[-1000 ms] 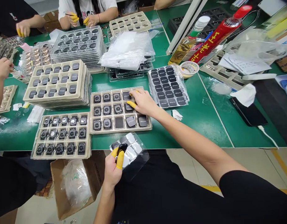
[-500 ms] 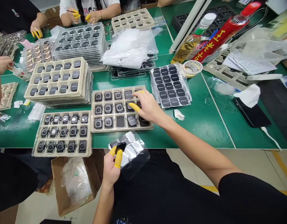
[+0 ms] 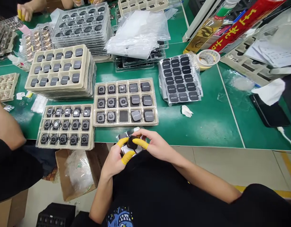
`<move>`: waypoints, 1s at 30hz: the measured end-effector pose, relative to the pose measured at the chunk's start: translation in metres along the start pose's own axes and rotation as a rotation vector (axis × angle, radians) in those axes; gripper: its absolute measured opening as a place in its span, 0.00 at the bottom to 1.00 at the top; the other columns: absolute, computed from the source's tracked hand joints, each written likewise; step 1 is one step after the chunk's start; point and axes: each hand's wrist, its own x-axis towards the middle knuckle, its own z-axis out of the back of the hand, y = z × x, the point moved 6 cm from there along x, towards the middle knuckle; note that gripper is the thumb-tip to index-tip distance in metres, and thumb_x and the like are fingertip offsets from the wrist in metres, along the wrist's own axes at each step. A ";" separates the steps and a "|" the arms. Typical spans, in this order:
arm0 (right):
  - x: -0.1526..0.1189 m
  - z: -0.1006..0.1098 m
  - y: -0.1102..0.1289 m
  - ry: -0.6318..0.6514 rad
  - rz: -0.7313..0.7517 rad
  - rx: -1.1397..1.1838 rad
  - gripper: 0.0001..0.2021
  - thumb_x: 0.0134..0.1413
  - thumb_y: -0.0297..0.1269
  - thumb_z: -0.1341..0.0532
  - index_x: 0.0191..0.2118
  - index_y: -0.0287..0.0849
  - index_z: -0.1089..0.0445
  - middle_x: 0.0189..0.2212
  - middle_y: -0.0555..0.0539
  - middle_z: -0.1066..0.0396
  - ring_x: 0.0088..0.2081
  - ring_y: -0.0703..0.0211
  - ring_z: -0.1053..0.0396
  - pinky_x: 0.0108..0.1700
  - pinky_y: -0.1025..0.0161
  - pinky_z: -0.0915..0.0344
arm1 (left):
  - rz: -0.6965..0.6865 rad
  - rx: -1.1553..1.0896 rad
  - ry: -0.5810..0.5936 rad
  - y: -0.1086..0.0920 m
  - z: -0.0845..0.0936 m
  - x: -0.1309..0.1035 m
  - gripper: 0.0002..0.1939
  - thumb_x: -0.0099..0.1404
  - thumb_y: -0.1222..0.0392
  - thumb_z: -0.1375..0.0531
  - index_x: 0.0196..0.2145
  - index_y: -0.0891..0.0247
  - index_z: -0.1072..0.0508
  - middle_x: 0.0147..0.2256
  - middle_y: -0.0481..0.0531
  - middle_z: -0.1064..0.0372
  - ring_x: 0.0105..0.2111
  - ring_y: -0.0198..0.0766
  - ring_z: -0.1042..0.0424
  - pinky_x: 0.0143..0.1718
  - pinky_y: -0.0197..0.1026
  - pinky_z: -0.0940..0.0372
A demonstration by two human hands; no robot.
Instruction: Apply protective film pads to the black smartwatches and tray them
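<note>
A black square smartwatch body (image 3: 132, 142) is between my hands at the table's front edge. My left hand (image 3: 112, 162), with yellow finger cots on thumb and forefinger, is closed on its left side. From the right, my right hand (image 3: 158, 146) grips it as well, its yellow-capped thumb across the face. A sheet of grey and white stickers (image 3: 122, 136) lies under the hands, largely covered by them. Just beyond is a beige tray (image 3: 123, 116) with one bare compartment; its left columns hold watch bodies showing their round sensors, the right ones dark labelled squares.
Left of it stands another tray (image 3: 65, 146) of watch bodies. Behind are stacked beige trays (image 3: 60, 89), clear trays (image 3: 81, 36) and white plastic bags (image 3: 133, 34). Sticker sheets (image 3: 181, 78), tape (image 3: 208, 59) and a phone (image 3: 270, 110) lie rightward. A co-worker's arm (image 3: 7, 121) reaches in at left.
My right hand has left the tray's right columns and come down to the watch body in my left hand. The view has shifted slightly, and the right columns of the tray are now uncovered.
</note>
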 end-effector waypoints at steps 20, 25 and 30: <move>-0.015 0.001 0.027 -0.087 0.340 -0.351 0.05 0.75 0.34 0.38 0.49 0.50 0.24 0.49 0.42 0.18 0.50 0.46 0.23 0.52 0.48 0.23 | -0.262 0.152 -0.206 0.007 0.009 0.005 0.39 0.59 0.30 0.24 0.57 0.60 0.17 0.44 0.60 0.13 0.40 0.46 0.13 0.46 0.45 0.17; -0.020 0.002 0.041 -0.073 0.390 -0.389 0.04 0.74 0.33 0.38 0.44 0.50 0.26 0.51 0.41 0.21 0.53 0.44 0.23 0.54 0.45 0.23 | -0.227 0.053 -0.205 0.015 0.003 0.009 0.39 0.56 0.30 0.22 0.55 0.61 0.15 0.44 0.61 0.12 0.42 0.49 0.12 0.48 0.47 0.16; -0.031 0.054 0.037 -0.218 0.336 -0.389 0.03 0.74 0.36 0.36 0.45 0.52 0.26 0.48 0.43 0.20 0.48 0.45 0.22 0.52 0.46 0.23 | -0.153 -0.024 -0.267 0.019 0.005 0.009 0.42 0.49 0.27 0.20 0.50 0.63 0.13 0.41 0.61 0.12 0.39 0.50 0.12 0.46 0.47 0.16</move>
